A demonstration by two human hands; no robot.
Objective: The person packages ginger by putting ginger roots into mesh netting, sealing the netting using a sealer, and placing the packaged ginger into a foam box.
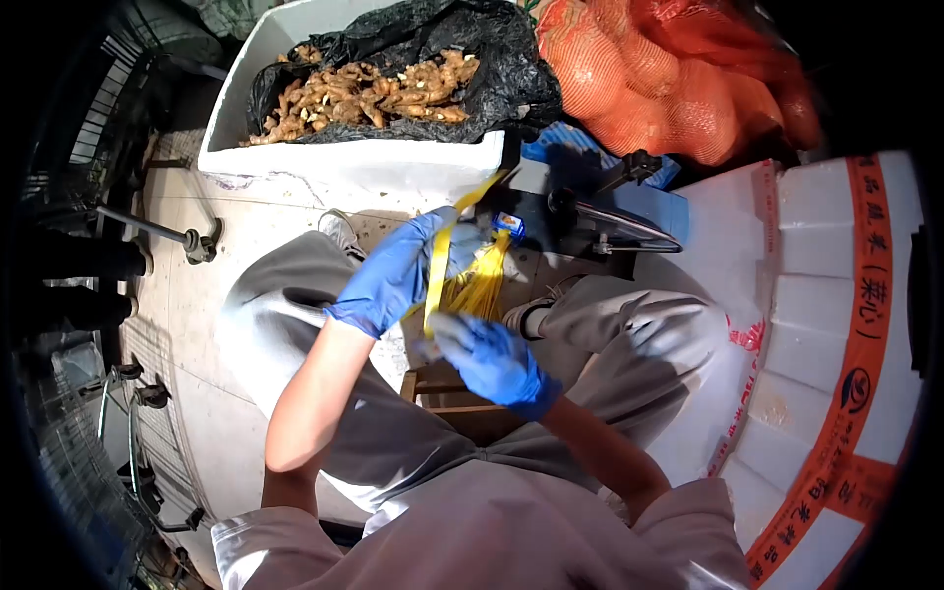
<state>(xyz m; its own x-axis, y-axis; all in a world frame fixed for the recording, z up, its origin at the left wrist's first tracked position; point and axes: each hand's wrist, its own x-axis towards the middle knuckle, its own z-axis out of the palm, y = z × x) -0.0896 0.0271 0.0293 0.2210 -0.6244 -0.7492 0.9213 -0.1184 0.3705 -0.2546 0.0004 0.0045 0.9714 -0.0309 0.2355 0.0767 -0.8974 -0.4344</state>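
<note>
A blue glove covers my left hand (398,267), whose fingers are closed around a flat yellow strip (438,280). The strip runs from the upper right, past the fingers, down toward my other hand. Also blue-gloved, my right hand (484,359) is closed at the strip's lower end; its fingertips are blurred. Just right of the strip and partly behind my left hand hangs a bundle of thin yellow strands (482,280), with a small blue label (508,225) at its top.
A white foam box (354,167) lined with black plastic holds ginger (374,93). Orange net sacks (639,93) lie at the upper right, white taped boxes (821,324) on the right. A metal-framed device (624,221) stands ahead. Wire carts (133,423) and another person's dark legs (93,275) are left.
</note>
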